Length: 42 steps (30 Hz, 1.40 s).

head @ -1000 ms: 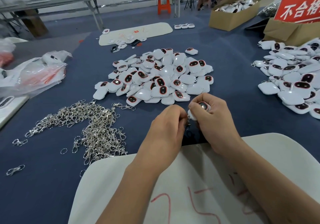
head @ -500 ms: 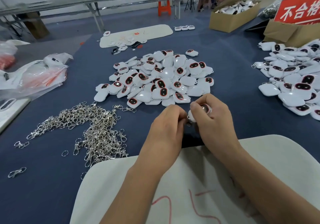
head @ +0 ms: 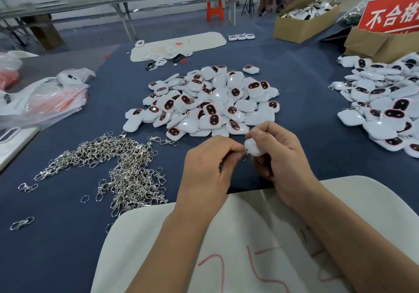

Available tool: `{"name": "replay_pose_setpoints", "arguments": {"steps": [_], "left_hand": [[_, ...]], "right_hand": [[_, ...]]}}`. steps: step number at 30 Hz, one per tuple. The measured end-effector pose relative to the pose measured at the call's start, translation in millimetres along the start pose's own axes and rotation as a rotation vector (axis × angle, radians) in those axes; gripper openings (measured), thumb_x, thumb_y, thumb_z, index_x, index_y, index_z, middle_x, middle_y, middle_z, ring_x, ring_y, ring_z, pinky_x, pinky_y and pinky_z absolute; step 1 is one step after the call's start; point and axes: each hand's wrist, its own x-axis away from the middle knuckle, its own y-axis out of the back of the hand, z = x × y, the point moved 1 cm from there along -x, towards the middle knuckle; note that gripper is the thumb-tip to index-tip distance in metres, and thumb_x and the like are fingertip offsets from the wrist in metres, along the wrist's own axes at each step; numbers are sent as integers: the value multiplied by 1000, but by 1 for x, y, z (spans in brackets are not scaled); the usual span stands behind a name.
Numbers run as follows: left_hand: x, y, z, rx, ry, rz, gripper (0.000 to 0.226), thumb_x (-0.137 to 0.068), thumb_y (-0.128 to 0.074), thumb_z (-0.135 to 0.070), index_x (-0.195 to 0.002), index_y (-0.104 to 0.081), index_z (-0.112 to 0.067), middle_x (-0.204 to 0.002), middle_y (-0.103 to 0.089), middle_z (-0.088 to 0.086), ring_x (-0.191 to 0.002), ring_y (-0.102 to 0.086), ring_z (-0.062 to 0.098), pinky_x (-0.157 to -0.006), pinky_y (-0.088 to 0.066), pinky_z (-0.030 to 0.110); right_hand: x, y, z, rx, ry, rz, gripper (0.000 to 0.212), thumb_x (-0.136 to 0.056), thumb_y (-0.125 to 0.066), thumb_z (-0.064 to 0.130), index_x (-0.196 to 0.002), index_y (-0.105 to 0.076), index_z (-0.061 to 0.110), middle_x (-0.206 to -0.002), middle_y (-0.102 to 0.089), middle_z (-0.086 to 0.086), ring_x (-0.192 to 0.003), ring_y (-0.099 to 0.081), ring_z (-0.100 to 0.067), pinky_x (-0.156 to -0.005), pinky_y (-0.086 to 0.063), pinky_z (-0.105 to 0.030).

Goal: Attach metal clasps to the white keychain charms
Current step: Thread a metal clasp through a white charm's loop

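My right hand point(head: 280, 156) grips a white keychain charm point(head: 254, 147) above the blue table, its plain white back towards me. My left hand point(head: 209, 168) pinches a small metal clasp point(head: 244, 154) right at the charm's lower corner; most of the clasp is hidden by my fingers. A heap of loose white charms point(head: 204, 102) with dark oval windows lies just beyond my hands. A tangle of silver clasps point(head: 122, 166) lies on the table to the left.
A white board point(head: 260, 236) with red marks lies under my forearms. More charms are piled at the right edge point(head: 385, 102). Cardboard boxes point(head: 303, 25) and a red sign point(head: 390, 14) stand at the back right. Plastic bags point(head: 45, 98) lie at the left.
The charm has been turned in my right hand: its dark window faced up before, now the white back shows. Both hands stayed close together in the same spot.
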Motion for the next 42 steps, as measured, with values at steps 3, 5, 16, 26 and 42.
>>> {"name": "replay_pose_setpoints", "arguments": {"steps": [3,5,16,26,42], "left_hand": [[0,2,-3,-67,22,17,7,-89,-67,-8,-88,-74,-12,-82,-70,-10,-77,-63,6,-71,-50,26],[0,2,-4,-102,53,39,8,-90,-68,-8,-87,-74,-12,-82,-71,-9,-76,-63,7,-70,-50,30],[0,-3,-1,-57,227,-60,12,-87,-74,-9,-84,-73,-20,-79,-71,-14,-73,-65,7,-67,-51,24],[-5,0,3,470,434,11,27,-85,-74,8,-85,-73,-20,-82,-76,-6,-80,-71,6,-75,-52,14],[-6,0,8,523,499,-113,18,-87,-70,11,-83,-72,-7,-71,-74,4,-64,-67,7,-64,-52,16]], "right_hand": [[1,-1,-1,31,34,11,15,-89,-62,22,-87,-60,8,-65,-46,-2,-49,-35,-12,-42,-31,-18],[2,-2,-1,60,73,4,14,-90,-61,21,-88,-60,8,-66,-45,-6,-51,-35,-14,-43,-32,-20],[10,-9,1,407,338,-20,6,-101,-58,30,-102,-56,24,-71,-58,8,-59,-49,-11,-54,-40,-31],[4,-1,3,0,108,56,17,-101,-69,24,-92,-60,13,-63,-41,-4,-47,-34,-15,-43,-31,-21],[-3,1,-5,-148,-35,178,20,-91,-72,17,-108,-67,8,-66,-59,-11,-55,-51,-23,-46,-42,-24]]}}
